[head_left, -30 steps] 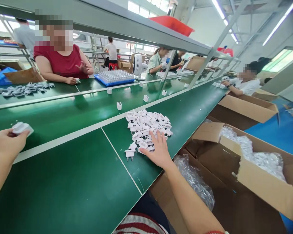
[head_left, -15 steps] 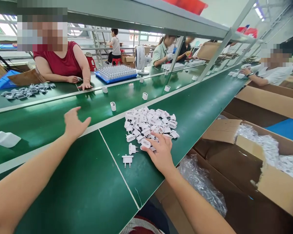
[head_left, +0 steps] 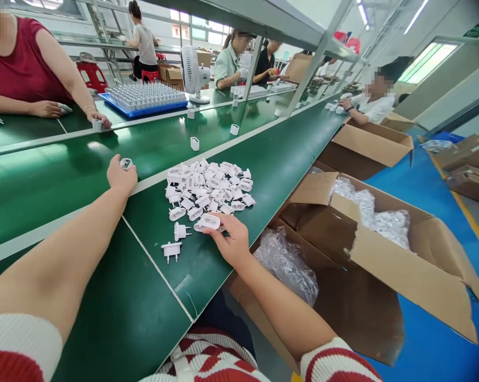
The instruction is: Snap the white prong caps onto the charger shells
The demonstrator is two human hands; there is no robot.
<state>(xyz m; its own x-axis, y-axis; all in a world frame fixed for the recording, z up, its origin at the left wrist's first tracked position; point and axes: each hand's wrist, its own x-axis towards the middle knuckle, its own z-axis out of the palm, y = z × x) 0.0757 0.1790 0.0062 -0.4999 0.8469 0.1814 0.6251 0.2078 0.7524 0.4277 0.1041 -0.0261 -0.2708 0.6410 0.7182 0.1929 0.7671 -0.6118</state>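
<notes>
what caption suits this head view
Left hand holds a white cap over the belt; right hand holds a plug piece.

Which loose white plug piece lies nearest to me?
The lone plug piece, prongs toward you, left of your right hand; the other stray and the pile lie farther back.

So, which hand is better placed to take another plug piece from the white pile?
Right. The right hand lies at the near edge of the pile, pinching one plug piece; the left hand is away at the belt, holding a small white part.

Left hand (head_left: 122, 178) half-hides small part (head_left: 126, 164); right hand (head_left: 231, 241) covers plug piece (head_left: 208, 222) edge.
</notes>
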